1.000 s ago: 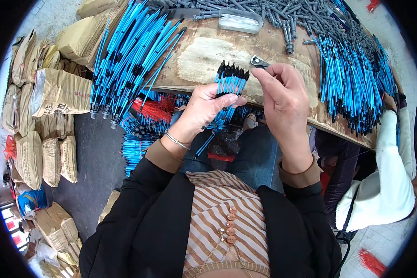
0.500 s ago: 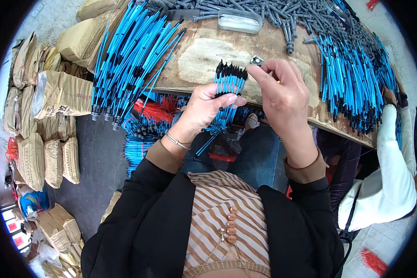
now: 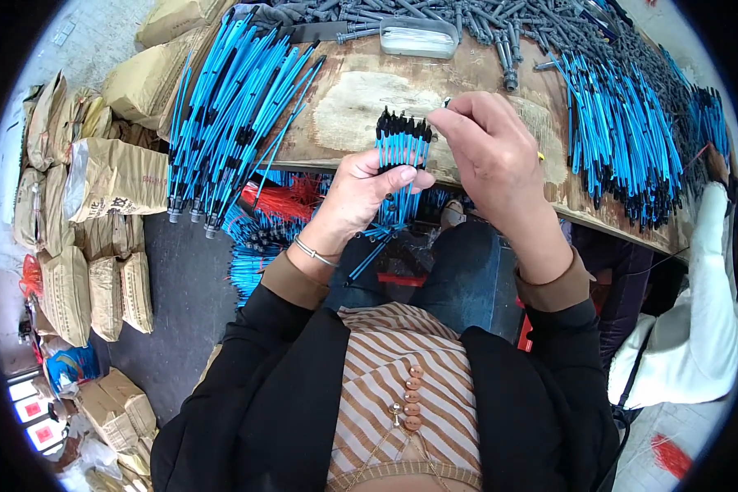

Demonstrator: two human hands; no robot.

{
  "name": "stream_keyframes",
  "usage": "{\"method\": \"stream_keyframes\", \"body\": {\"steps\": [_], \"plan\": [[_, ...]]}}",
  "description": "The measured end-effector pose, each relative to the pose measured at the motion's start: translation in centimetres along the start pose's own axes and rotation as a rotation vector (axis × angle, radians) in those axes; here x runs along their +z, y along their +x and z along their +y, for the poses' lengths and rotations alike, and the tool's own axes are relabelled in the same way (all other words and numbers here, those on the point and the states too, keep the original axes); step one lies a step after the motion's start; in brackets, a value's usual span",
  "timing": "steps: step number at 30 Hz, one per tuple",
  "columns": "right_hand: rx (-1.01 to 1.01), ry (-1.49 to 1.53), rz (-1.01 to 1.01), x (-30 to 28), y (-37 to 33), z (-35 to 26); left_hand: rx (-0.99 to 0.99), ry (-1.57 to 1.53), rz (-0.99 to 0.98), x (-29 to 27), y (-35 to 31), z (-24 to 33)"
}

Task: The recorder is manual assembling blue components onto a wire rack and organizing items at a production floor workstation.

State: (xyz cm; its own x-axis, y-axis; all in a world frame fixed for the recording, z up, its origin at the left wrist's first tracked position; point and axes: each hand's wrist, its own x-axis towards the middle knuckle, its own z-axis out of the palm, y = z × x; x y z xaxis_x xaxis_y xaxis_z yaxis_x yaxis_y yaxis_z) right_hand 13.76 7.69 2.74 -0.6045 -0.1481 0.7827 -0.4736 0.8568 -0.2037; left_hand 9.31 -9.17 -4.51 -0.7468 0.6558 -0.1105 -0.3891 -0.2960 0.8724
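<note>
Upright in my left hand (image 3: 359, 190) is a bundle of thin blue rods (image 3: 403, 152) with black tips, gripped between thumb and fingers. The black tips point toward the table, and the lower ends hang over my lap. My right hand (image 3: 500, 152) is raised just right of the tips, apart from them, with thumb and forefinger pinched together. A small dark bit shows at its fingertips, but I cannot make out whether they hold it.
The wooden table (image 3: 369, 102) bears a heap of blue rods (image 3: 238, 107) on the left and another pile of blue rods (image 3: 619, 131) on the right. Grey plugs (image 3: 500, 29) and a clear plastic box (image 3: 418, 39) lie behind. Packed sacks (image 3: 115, 176) stand left; a co-worker's white sleeve (image 3: 709, 287) is right.
My right hand has shifted slightly toward the table, covering more of the small dark thing near its fingertips. My left hand keeps hold of the bundle. The co-worker's arm has moved outward.
</note>
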Motion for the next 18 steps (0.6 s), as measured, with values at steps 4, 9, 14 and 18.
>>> {"method": "stream_keyframes", "body": {"steps": [4, 9, 14, 18], "plan": [[0.167, 0.137, -0.085, -0.3, -0.3, -0.6, -0.003, 0.007, -0.014, -0.1, 0.0, 0.1], [0.196, 0.142, -0.092, 0.0, -0.6, -0.5, 0.012, 0.036, -0.036, -0.1, 0.0, 0.2], [0.218, 0.203, -0.091, 0.3, -0.8, 0.1, 0.000, -0.024, -0.051, 0.0, 0.0, 0.5], [0.204, 0.240, -0.115, 0.1, -0.6, 0.5, -0.011, -0.044, -0.060, -0.1, 0.0, 0.6]]}}
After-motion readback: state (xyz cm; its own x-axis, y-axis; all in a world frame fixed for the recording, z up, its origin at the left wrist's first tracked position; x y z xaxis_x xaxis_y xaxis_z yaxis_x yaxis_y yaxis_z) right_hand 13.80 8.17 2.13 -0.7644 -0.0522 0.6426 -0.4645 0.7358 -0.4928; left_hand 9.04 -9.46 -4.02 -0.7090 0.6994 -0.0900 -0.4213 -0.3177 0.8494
